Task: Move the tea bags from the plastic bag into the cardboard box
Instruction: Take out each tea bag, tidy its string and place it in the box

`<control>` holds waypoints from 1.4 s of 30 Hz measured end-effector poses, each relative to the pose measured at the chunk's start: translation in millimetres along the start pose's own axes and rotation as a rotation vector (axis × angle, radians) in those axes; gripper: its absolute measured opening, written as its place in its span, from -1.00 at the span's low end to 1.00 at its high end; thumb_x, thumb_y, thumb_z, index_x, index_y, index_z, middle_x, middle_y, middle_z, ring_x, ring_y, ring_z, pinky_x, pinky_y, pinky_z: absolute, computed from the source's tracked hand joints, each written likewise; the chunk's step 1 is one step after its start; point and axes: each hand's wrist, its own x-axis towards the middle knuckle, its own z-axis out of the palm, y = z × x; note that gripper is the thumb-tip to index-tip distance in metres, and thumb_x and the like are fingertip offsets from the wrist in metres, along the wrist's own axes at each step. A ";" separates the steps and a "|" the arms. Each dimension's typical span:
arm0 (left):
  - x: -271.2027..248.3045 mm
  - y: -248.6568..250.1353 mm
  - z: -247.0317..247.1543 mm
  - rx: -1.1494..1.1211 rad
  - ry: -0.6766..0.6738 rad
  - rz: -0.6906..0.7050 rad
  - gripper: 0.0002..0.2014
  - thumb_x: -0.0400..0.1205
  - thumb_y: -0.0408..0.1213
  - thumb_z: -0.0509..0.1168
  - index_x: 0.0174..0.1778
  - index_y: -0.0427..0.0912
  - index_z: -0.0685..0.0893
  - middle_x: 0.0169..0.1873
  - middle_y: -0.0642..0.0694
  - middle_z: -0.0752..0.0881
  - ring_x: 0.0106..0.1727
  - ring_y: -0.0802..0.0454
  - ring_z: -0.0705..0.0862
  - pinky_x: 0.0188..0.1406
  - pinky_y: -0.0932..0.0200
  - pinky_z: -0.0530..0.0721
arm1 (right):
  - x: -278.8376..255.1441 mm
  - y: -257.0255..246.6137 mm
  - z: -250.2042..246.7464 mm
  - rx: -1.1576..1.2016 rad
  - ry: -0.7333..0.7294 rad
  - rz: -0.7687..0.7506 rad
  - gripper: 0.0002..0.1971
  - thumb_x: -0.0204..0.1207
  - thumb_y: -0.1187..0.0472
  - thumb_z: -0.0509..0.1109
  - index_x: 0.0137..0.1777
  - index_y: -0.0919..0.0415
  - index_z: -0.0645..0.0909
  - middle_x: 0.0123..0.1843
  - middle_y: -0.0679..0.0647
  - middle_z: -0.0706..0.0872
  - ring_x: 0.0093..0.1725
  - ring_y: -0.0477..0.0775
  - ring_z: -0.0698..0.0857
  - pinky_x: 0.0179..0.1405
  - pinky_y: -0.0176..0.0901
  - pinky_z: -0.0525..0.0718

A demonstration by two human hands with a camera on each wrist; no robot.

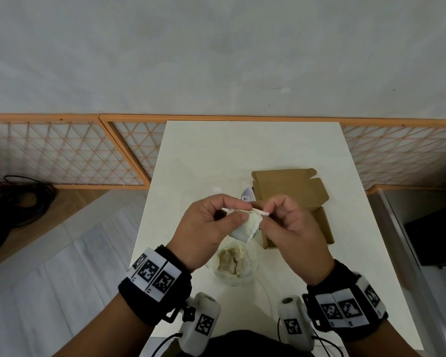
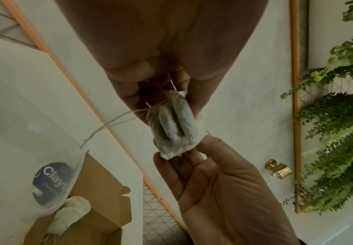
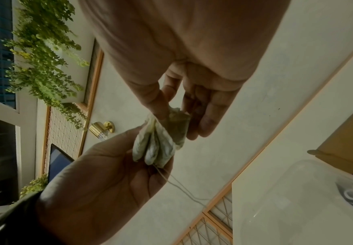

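Above the table, both hands hold a small clump of pale tea bags point(image 1: 243, 228) with strings trailing from it. My left hand point(image 1: 242, 210) pinches its top between thumb and finger, and my right hand point(image 1: 264, 215) pinches a white paper tag and the clump's right side. In the left wrist view the tea bags point(image 2: 175, 127) sit between both hands' fingertips. The open brown cardboard box point(image 1: 291, 194) lies just right of and beyond the hands, with one tea bag point(image 2: 72, 210) inside it. The clear plastic bag point(image 1: 234, 264) with more tea bags lies below the hands.
The white table point(image 1: 242, 150) ends at an orange lattice screen point(image 1: 62, 155). A blue round label point(image 2: 52, 182) shows on the plastic bag. Black cables point(image 1: 18, 199) lie on the floor at left, and a dark box point(image 1: 435, 233) stands at right.
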 end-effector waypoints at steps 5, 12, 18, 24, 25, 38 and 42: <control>0.0 2.0 2.0 0.022 0.026 0.007 -0.89 0.65 -0.41 0.50 0.01 -0.13 0.88 -0.07 -0.27 0.89 -0.02 -0.30 0.82 0.05 -0.14 0.81 | -1.2 -2.6 -0.7 -0.036 -0.027 0.037 -0.89 0.67 0.42 0.46 0.04 0.28 0.58 0.18 0.12 0.85 0.02 -0.06 0.80 -0.10 -0.21 0.74; 5.6 -3.1 -0.1 0.108 0.030 0.040 -0.89 0.56 -0.22 0.55 -0.01 0.01 0.91 -0.06 -0.12 0.88 -0.09 -0.28 0.69 0.08 -0.27 0.67 | -6.8 2.4 -0.7 -0.179 -0.100 0.011 -0.84 0.69 0.27 0.49 0.22 0.10 0.73 -0.08 -0.07 0.81 -0.09 -0.14 0.74 -0.06 -0.27 0.68; 6.8 -6.5 4.1 0.023 0.008 -0.018 -0.87 0.52 -0.20 0.57 -0.03 -0.07 0.89 -0.11 -0.54 0.77 -0.13 -0.54 0.69 0.00 -0.39 0.75 | -7.5 13.9 3.6 -0.290 -0.109 -0.012 -0.91 0.73 0.23 0.47 0.16 0.12 0.78 -0.17 -0.08 0.79 -0.17 -0.10 0.73 -0.14 -0.13 0.71; 9.6 -18.2 1.0 0.030 -0.017 -0.077 -0.86 0.53 -0.27 0.58 -0.02 -0.04 0.87 -0.09 -0.21 0.87 -0.13 -0.14 0.74 -0.01 0.03 0.76 | -1.5 23.3 -10.5 -0.373 -0.105 -0.017 -0.83 0.74 0.25 0.44 0.22 0.09 0.82 0.04 -0.04 0.86 0.06 0.11 0.81 0.07 0.15 0.79; 9.2 -20.0 0.1 0.045 -0.016 -0.090 -0.86 0.55 -0.31 0.60 -0.02 -0.03 0.87 -0.08 -0.16 0.87 -0.14 -0.08 0.75 -0.04 0.13 0.76 | -0.4 23.4 -16.8 -0.405 -0.090 -0.025 -0.83 0.73 0.25 0.45 0.20 0.05 0.83 0.07 -0.07 0.84 0.09 0.09 0.80 0.07 0.12 0.80; -15.3 -90.6 -16.2 0.345 0.021 -0.342 -0.88 0.60 -0.35 0.57 -0.12 0.00 0.86 -0.32 0.07 0.85 -0.43 0.25 0.64 -0.33 0.43 0.60 | 15.5 39.9 -126.5 -0.691 0.211 0.186 -0.85 0.64 0.08 0.55 0.11 -0.21 0.86 -0.09 0.06 0.75 -0.10 -0.04 0.71 -0.07 -0.23 0.62; -20.9 -112.5 -21.4 0.485 -0.006 -0.403 -0.92 0.60 -0.23 0.57 -0.13 0.07 0.84 -0.35 0.08 0.78 -0.48 0.26 0.55 -0.36 0.42 0.56 | 32.4 79.2 -122.7 -0.708 0.001 0.378 -0.86 0.67 0.06 0.51 -0.07 -0.26 0.80 -0.29 -0.15 0.78 -0.26 -0.26 0.66 -0.23 -0.33 0.54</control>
